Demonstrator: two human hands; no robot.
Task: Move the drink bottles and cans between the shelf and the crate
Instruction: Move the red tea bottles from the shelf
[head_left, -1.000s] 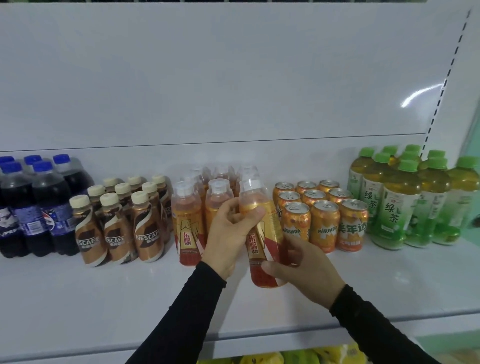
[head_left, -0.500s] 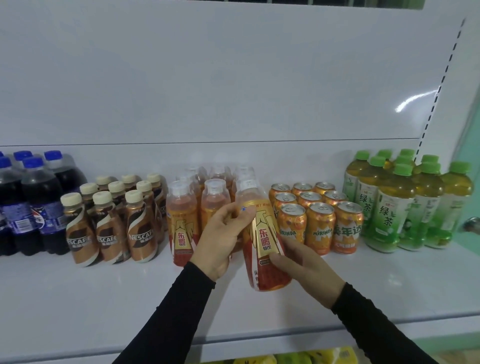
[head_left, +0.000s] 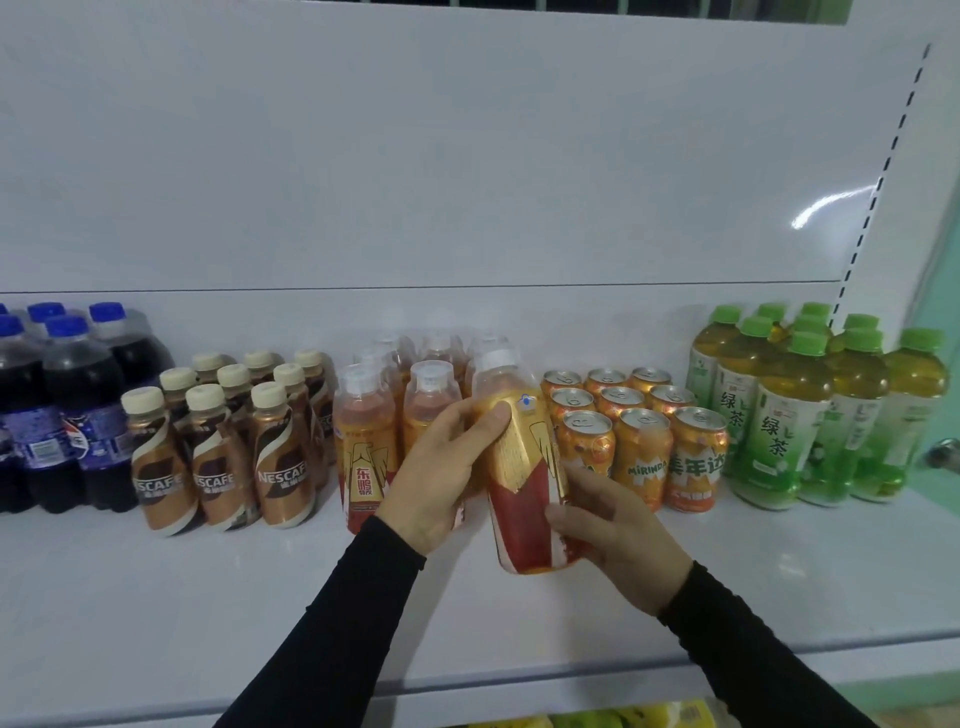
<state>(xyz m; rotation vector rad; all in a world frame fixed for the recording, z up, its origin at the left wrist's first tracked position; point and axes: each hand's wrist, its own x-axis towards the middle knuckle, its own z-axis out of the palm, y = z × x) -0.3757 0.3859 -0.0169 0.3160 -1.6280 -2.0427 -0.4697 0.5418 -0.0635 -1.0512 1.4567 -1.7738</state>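
Red-gold labelled plastic bottle (head_left: 522, 467), frame centre: long axis near-upright, cap tilted back. Left hand (head_left: 441, 473) grips shoulder; right hand (head_left: 618, 535) wraps base.

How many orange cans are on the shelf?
9 orange cans stand on the shelf, in three rows of three between the held bottle and the green tea bottles. None seems hidden.
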